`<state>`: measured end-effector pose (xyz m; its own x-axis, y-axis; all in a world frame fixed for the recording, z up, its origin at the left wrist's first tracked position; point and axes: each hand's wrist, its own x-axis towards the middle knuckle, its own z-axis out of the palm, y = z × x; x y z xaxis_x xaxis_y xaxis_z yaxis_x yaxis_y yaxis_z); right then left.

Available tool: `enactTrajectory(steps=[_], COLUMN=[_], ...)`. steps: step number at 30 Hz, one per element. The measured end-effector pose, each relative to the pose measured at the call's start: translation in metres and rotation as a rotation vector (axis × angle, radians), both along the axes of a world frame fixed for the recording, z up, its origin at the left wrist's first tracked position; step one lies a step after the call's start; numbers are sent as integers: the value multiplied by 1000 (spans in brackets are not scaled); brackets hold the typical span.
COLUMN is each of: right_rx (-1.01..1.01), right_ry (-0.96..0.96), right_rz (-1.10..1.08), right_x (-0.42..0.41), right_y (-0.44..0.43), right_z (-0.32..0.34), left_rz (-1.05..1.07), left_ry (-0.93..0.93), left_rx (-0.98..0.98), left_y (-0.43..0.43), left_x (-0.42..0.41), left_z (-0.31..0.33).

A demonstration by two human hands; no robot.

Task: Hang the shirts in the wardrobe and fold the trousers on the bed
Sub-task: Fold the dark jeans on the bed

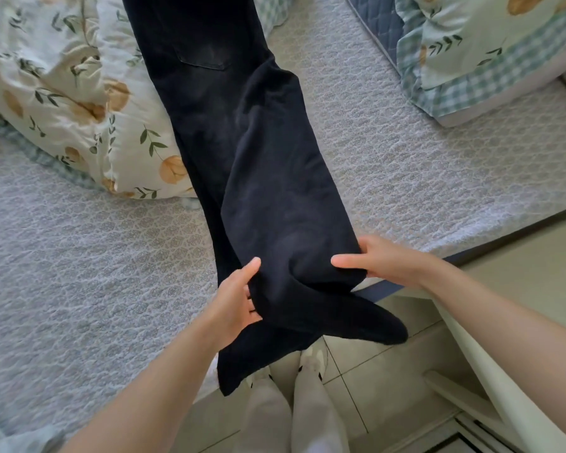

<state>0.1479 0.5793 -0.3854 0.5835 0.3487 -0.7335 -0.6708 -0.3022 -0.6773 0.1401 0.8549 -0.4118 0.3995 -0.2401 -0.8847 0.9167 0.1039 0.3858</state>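
Scene: a view looking down over a bed [406, 165] with a pale grey quilted cover, from a person standing at its near edge.
Trousers [242, 142]: dark, almost black, and laid lengthwise from the top centre of the frame down to the lower centre. A back pocket shows near the top. One leg lies over the other. The leg ends run past the bed's edge at lower centre and hang above the floor [373, 371].
Left hand [232, 305]: at lower centre, on the left side of the trouser legs. The thumb lies on top of the cloth and the fingers [249, 294] curl under a fold, pinching it.
Right hand [386, 259]: just right of centre, on the right side of the same legs. The thumb stretches flat across the top and the rest of the hand is tucked behind the cloth's edge, gripping it.
Duvet [62, 86]: cream with leaves and orange flowers, bunched at upper left, touching the left side of the trousers.
Pillow [471, 44]: same print with a checked border, at upper right, well apart from the trousers.
Floor: pale tiles at the bottom right.
Feet [307, 364]: in white socks, at bottom centre, partly hidden under the hanging leg ends.
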Motion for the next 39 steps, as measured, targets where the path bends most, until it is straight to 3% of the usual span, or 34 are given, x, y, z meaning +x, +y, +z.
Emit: enactTrajectory(steps=[3, 6, 9, 16, 18, 22, 29, 33, 39], right_rx=[-25, 1, 23, 114, 130, -43, -125, -313, -656], right_ry=[32, 112, 139, 275, 276, 195, 164, 182, 36], right_rz=[125, 68, -30, -194, -183, -146, -448, -308, -98], right_x=[-14, -31, -50, -89, -96, -106, -121, -128, -136], right_y=[11, 16, 13, 26, 30, 34, 21, 22, 28], right_z=[-6, -10, -9, -11, -16, -24, -49, -64, -87], left_rz=[-258, -434, -475, -459, -466, -444, -569, -492, -913], left_ry=[-43, -92, -106, -127, -161, -114, 0, 69, -111], left_rx=[79, 237, 321, 211, 287, 393, 277, 364, 660], left_y=[2, 5, 22, 58, 61, 66, 60, 74, 77], left_x=[-9, -15, -23, -43, -49, -59, -69, -70, -88], left_z=[1, 5, 5, 14, 13, 0, -22, -31, -54])
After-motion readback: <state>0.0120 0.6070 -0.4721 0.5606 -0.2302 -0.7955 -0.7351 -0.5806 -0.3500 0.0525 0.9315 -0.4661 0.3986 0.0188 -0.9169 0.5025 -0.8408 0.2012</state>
